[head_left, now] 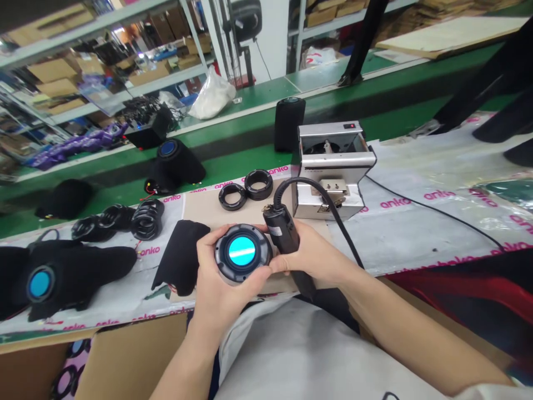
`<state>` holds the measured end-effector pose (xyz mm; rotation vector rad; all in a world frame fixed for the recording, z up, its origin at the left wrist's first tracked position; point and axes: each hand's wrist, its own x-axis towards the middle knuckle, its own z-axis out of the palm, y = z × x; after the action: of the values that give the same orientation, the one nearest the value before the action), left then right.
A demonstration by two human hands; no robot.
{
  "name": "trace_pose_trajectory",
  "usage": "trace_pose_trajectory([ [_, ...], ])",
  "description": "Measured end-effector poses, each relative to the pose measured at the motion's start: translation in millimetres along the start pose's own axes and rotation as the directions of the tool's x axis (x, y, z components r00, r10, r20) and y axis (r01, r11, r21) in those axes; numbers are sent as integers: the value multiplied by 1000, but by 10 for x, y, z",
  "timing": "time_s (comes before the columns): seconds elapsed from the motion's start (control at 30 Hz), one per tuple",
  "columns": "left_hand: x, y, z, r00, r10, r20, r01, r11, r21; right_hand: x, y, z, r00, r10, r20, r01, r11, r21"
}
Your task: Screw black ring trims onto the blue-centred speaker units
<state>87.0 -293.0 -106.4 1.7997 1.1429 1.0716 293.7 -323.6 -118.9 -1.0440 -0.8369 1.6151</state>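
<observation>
My left hand (220,294) is wrapped round a round black speaker (242,253), whose shiny blue centre faces up toward me. In my right hand (312,253) is a black electric screwdriver (283,230), its cord end up and its lower end toward my lap. The right thumb and fingertips also touch the speaker's right rim. What lies beneath the speaker is hidden by my hands. Just beyond them, two black rings (232,196) lie on a cardboard sheet (200,205). A black fabric sleeve (181,255) lies left of my left hand.
A metal screw feeder (333,169) stands behind my right hand, with the screwdriver's cord (328,200) looping before it. More black rings (147,218) and fabric-covered speakers (40,282) lie leftward. A black cylinder (288,123) stands farther back. An open carton (133,355) is below the table edge.
</observation>
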Motion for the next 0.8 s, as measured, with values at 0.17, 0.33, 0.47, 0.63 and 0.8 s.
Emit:
trace_pose_trajectory([
  [0.17,181,-162,-144,976,125,177,-106,988,-111,-189,-178,-102,995,-10,-103,-8,984,-178],
  [0.33,228,-267,-89,957,275,88,-251,942,-221,-672,-718,-274,737,-602,-309,557,799,-227],
  [0.47,316,-219,108,942,325,82,-311,939,-145,-692,-1073,-262,385,-839,-384,774,520,-360],
  [0.63,441,-72,521,920,367,141,-333,918,-216,-281,-1172,-254,263,-866,-425,783,449,-430],
  [0.8,467,-42,724,903,389,184,-339,906,-254,-2,-1138,-348,295,-890,-348,780,435,-450],
])
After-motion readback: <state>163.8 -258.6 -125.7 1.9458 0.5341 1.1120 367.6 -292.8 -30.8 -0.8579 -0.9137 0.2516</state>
